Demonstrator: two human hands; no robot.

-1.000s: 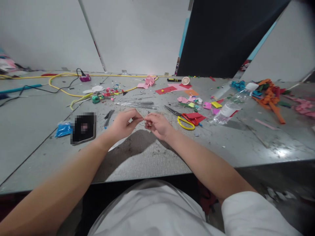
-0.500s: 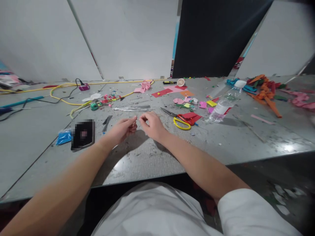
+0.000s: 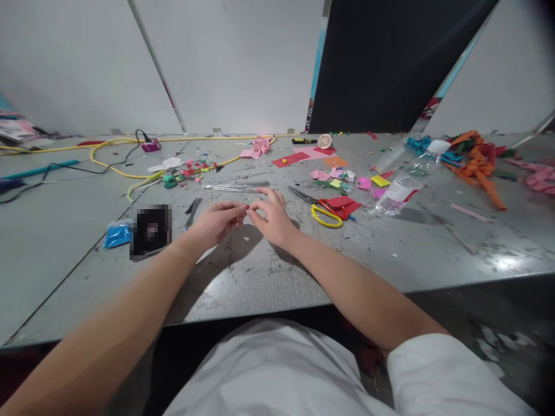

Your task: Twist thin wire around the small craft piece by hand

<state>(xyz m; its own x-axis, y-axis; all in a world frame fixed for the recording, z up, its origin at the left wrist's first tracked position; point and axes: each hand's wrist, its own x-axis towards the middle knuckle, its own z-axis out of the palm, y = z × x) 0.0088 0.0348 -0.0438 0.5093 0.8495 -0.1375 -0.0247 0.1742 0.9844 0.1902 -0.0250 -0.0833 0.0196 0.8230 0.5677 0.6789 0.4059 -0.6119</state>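
head view: both hands meet low over the grey table (image 3: 433, 242), near the middle. left hand (image 3: 217, 222) has its fingertips drawn together on a thin bit of wire (image 3: 243, 205); right hand (image 3: 271, 218) pinches the same wire from the other side, index finger stretched toward the far edge. wire is barely visible between the two sets of fingertips, a small curved loop by the look of it; shape beyond that cannot be told.

judgement: step in hand is fine bending or twisting of the wire between the two pinches. the next move calls for a firm hold on one side and a small controlled turn on the other, since the piece is thin and springy.

just beyond the hands, a bundle of straight metal wires (image 3: 236, 186), shiny and stiff. right of them, scissors (image 3: 323, 211) with yellow handles lying on red paper (image 3: 342, 203). further right a clear plastic bottle (image 3: 405, 188) on its side. left, a blue packet (image 3: 116, 236). far left, a yellow cable (image 3: 108, 164) snakes across. table is scuffed, dull metal-grey, littered with coloured scraps.
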